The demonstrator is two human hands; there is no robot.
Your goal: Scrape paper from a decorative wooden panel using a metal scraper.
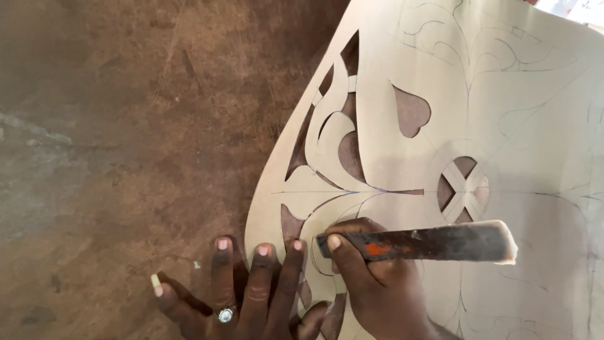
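1 pale tan board with pencilled lines and cut-out ornament lay on the brown table, at right. The left hand pressed flat, fingers spread, on its near-left edge. The right hand gripped 1 dark flat blade.

Matt tan board, scuffed dark tool, rough brown floor

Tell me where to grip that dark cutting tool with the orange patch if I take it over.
Probably by the free handle end of the cutting tool, coming from the right. It lies nearly level over the patterned board, its wide pale end sticking out clear, while the right hand wraps the working end and the left hand presses beside it.
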